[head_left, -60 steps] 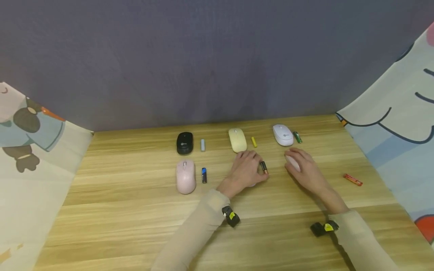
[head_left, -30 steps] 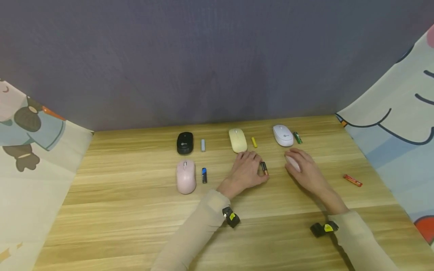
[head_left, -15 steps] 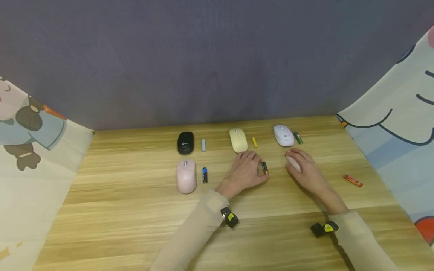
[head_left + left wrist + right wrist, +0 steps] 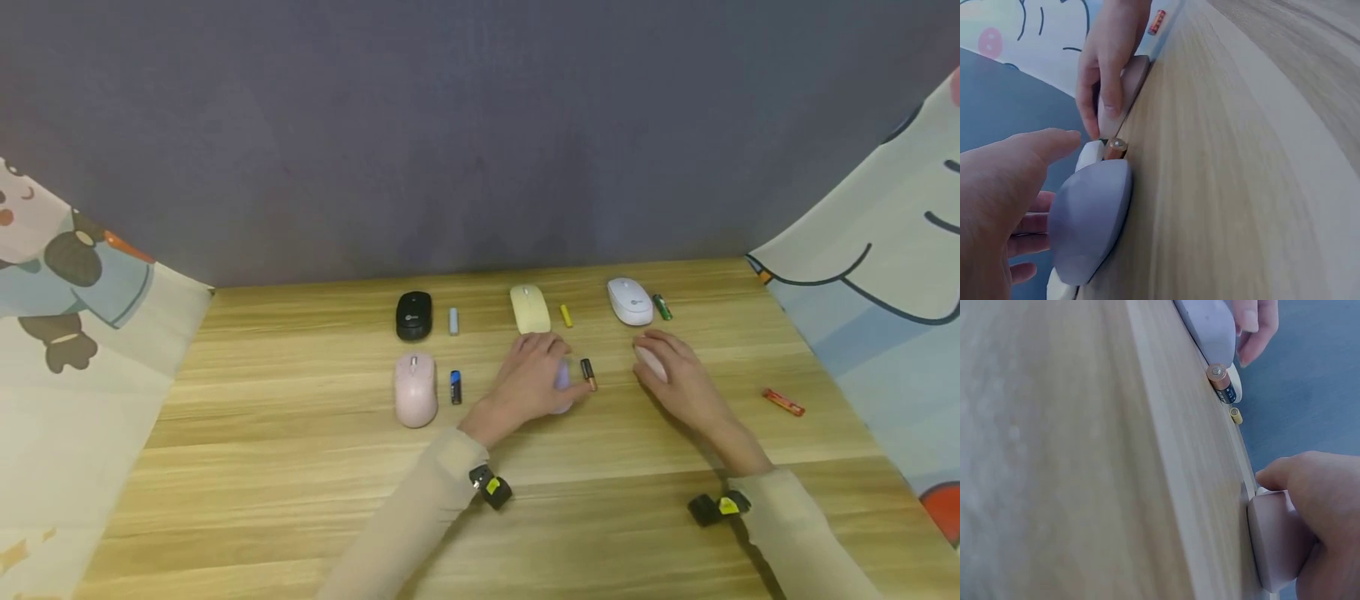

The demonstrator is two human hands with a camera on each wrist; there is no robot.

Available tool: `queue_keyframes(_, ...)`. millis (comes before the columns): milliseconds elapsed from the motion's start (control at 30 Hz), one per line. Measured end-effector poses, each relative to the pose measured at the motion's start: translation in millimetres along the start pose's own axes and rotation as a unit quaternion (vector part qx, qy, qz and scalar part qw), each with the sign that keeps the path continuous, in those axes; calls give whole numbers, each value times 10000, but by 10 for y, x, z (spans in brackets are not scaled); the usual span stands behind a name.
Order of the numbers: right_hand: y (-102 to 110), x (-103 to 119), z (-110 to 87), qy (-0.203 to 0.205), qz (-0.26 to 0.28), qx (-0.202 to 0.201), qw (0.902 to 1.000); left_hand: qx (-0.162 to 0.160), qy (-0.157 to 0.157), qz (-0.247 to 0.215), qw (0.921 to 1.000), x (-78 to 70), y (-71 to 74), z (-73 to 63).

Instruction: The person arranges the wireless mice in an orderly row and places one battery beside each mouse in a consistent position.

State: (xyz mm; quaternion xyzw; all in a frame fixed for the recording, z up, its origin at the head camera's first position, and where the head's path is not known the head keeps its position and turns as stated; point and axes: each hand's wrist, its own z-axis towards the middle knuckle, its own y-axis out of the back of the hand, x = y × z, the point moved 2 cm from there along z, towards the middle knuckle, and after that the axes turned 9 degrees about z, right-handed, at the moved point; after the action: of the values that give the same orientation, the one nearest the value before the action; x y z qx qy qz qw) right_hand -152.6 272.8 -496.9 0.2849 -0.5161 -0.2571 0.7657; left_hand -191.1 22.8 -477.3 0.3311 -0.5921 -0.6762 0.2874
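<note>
A lavender computer mouse (image 4: 562, 390) lies on the wooden table, partly covered by my left hand (image 4: 528, 379). In the left wrist view the thumb (image 4: 1054, 145) is spread clear of the mouse, and the fingers extend behind it. My right hand (image 4: 684, 383) holds a pale pink mouse (image 4: 651, 363) on the table, thumb on one side and fingers on the other. Between the hands lies a black and copper battery (image 4: 588, 375), just beyond the left thumb. A red battery (image 4: 783, 402) lies to the right of my right hand.
A black mouse (image 4: 414, 316), a yellow mouse (image 4: 530, 309) and a white mouse (image 4: 630, 302) line the back, with a light blue battery (image 4: 453, 321), yellow battery (image 4: 566, 316) and green battery (image 4: 662, 307) beside them. Front left are a pink mouse (image 4: 416, 390) and blue-black battery (image 4: 456, 387).
My left hand has loosened and shifted slightly left, so more of the lavender mouse shows between its thumb and fingers. My right hand stays on the pale pink mouse.
</note>
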Motion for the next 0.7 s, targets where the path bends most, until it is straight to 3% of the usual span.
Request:
queue_keyframes(333, 10, 6, 4, -8, -24, 28, 10000, -338, 33, -24, 9994, 241, 111, -252)
queue_keyframes(700, 14, 8, -7, 12, 2, 27, 10000, -411, 304, -128, 9986, 476, 197, -566)
